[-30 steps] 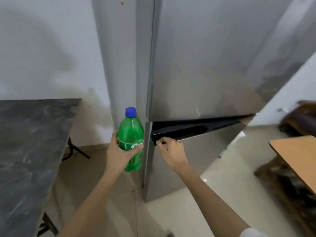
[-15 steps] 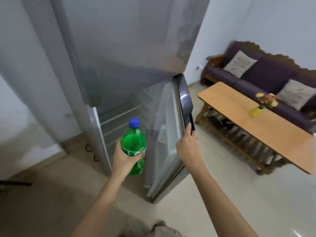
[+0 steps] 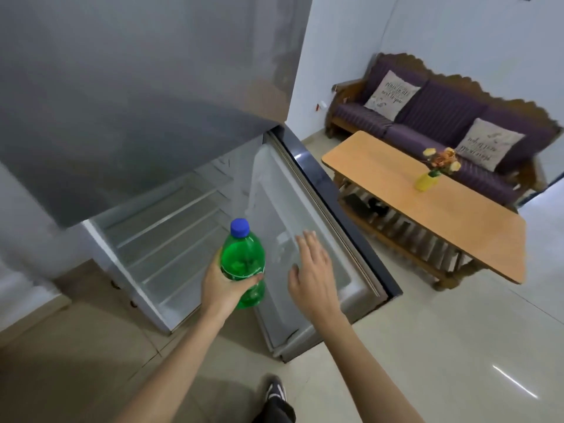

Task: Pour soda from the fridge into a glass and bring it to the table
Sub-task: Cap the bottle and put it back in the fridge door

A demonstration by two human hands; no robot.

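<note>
Left hand (image 3: 224,286) is wrapped tight around the capped green soda bottle (image 3: 244,264) just in front of the open fridge door (image 3: 308,257), right hand (image 3: 314,270) spread and empty, probably off the door, so next comes finding a glass.

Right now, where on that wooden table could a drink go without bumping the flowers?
The table is bare from its near left end up to the yellow vase, and again from the vase to the far right corner. Only the strip around the vase by the sofa side is crowded.
</note>
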